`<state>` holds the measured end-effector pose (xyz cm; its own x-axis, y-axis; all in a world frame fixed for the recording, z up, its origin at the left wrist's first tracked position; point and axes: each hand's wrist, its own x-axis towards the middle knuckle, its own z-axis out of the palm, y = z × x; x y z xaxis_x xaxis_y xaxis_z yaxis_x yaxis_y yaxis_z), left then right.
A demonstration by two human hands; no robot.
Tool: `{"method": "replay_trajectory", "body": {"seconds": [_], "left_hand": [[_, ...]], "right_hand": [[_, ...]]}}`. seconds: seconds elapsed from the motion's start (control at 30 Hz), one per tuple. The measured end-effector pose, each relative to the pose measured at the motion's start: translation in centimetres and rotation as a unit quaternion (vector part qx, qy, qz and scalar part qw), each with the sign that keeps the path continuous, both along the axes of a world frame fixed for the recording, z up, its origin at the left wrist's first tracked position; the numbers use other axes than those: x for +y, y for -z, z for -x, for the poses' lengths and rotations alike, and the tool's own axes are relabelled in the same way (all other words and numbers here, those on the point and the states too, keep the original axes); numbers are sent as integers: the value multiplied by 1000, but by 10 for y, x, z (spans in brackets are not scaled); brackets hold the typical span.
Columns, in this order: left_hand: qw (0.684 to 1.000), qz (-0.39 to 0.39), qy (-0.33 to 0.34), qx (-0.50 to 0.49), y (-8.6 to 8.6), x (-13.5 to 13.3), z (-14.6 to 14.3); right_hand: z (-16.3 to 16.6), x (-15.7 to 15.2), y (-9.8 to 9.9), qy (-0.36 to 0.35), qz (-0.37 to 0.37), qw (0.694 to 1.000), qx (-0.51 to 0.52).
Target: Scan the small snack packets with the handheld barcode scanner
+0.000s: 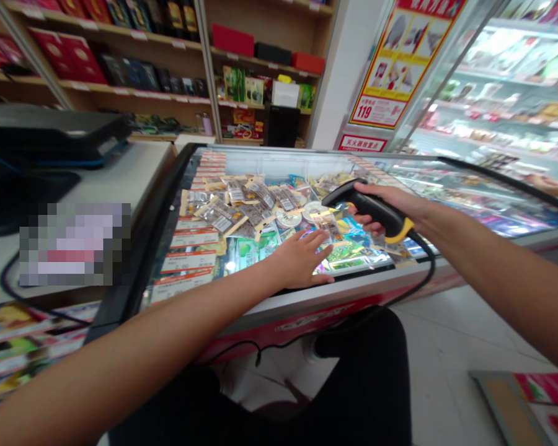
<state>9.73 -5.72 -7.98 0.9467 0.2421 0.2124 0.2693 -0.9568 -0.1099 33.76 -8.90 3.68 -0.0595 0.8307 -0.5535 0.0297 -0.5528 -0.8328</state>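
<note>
My right hand (385, 204) is wrapped round a black barcode scanner (369, 207) with a yellow base, its head tilted toward the left. A black cable runs down from the grip. My left hand (302, 257) lies spread over the front part of a glass-topped freezer (279, 302), fingers apart and holding nothing. Several small brown packets (255, 201) with barcode labels are strewn over the glass, just beyond my left hand and below the scanner. Two round lids or discs (288, 218) show among them. Colourful packages (251, 248) are visible through the glass.
A white counter (155, 167) with black equipment (51, 136) stands on the left, a blurred-out item on it. Shelves of boxes (232, 40) line the back. A lit display fridge (502, 87) is at the right. The scanner's cable (302, 334) hangs across my legs. Another person's hand (549, 184) shows far right.
</note>
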Motion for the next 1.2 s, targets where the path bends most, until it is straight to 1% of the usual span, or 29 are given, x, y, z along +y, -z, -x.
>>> {"method": "replay_trajectory", "body": {"seconds": [0.07,0.2,0.27,0.37,0.43,0.6,0.7,0.8,0.9,0.93,1.0,1.1,1.2], "left_hand": [[1000,2,-2,3,-1,0,0],[1000,5,-4,7,-2,-1,0],[1000,7,-4,6,-2,-1,0],[1000,10,-5,9,-3,-1,0],[1000,10,-6,10,-3,-2,-1],[1000,4,-5,11,-4,-2,-1],[1000,1,-6,13,-4,-2,-1],[1000,-2,-4,5,-3,-2,-1],[1000,-1,-4,6,-3,-2,-1],[1000,0,-4,9,-3,-2,-2],[1000,1,-3,11,-4,-2,-2],[1000,-2,-2,6,-3,-1,-2],[1000,2,0,0,-2,-1,-2]], "right_hand": [[2,4,-1,10,-5,1000,-9],[5,12,-6,18,13,998,-55],[6,16,-9,12,8,996,-83],[8,20,-15,-14,-10,994,-112],[11,22,-19,-21,-9,991,-129],[25,24,-26,35,24,987,-153],[30,25,-25,36,-4,984,-172],[28,28,-23,4,-46,983,-176],[24,29,-23,-20,-52,983,-175],[23,29,-24,-16,-50,982,-180],[23,28,-27,14,-56,978,-199],[26,26,-31,59,-93,968,-224],[27,25,-30,50,-111,968,-218]]}}
